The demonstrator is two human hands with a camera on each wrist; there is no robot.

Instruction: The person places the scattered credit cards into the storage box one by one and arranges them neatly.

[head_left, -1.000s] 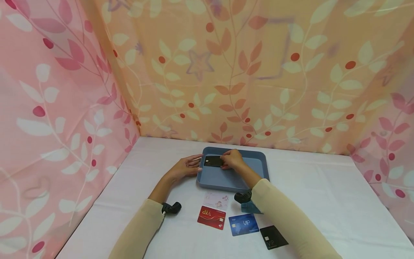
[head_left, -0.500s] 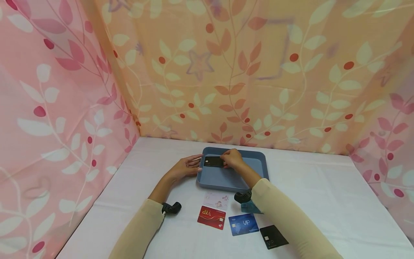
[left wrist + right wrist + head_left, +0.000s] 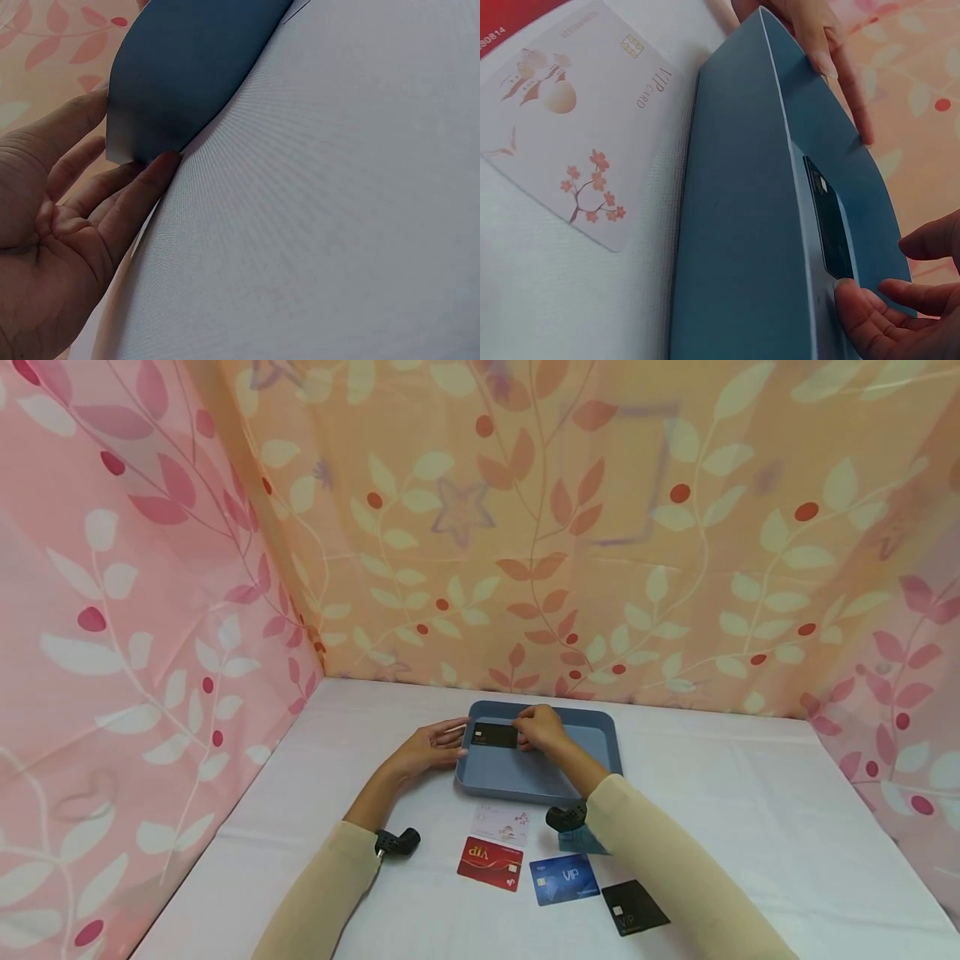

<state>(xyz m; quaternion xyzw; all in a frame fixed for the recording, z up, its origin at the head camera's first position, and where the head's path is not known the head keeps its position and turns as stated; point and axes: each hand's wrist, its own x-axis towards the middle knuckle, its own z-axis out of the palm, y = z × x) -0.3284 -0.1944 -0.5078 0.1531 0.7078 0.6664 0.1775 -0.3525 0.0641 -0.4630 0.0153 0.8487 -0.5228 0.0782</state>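
A black VIP card (image 3: 494, 736) lies at the left end inside the shallow blue-grey tray (image 3: 517, 781). My right hand (image 3: 538, 727) is at the card's right end. In the right wrist view, that hand's thumb touches the edge of the black card (image 3: 828, 221), while the other fingers are spread apart from it. My left hand (image 3: 427, 748) has its fingers stretched against the tray's left side. Seen from the left wrist, the fingertips (image 3: 166, 161) meet the end wall and lower edge of the tray (image 3: 195, 67).
Before the tray lie a white floral card (image 3: 501, 824), a red VIP card (image 3: 490, 863), a blue VIP card (image 3: 564, 879) and another black card (image 3: 632, 907). A teal card (image 3: 581, 840) is partly under the right sleeve. Patterned curtains (image 3: 465, 593) enclose the white table (image 3: 720, 777).
The black card in the tray has shifted slightly left and toward me, with more of its lettering now showing. My right fingertips have eased slightly right; the left hand is still.
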